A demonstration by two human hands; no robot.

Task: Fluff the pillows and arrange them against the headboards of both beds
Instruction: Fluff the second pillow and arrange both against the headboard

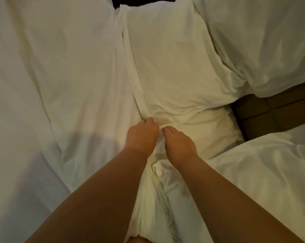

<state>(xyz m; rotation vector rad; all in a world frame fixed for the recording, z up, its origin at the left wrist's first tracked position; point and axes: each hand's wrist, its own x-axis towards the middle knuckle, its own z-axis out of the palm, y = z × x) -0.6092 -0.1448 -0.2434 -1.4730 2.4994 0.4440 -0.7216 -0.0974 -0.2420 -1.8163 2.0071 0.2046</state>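
White pillows fill the head view. A large one (174,64) lies in the middle. A lower pillow (165,199) runs from under it down toward me. My left hand (142,135) and my right hand (179,145) sit side by side on the lower pillow's upper end, fingers curled into its cloth where it meets the middle pillow. Two more pillows lie at the upper right (264,42) and the lower right (264,172). A broad white sheet or pillow (57,76) covers the left side.
A brown padded headboard (274,111) shows in the gap between the right-hand pillows. A dark strip (130,1) appears at the top edge behind the middle pillow. Both my forearms rise from the bottom of the view.
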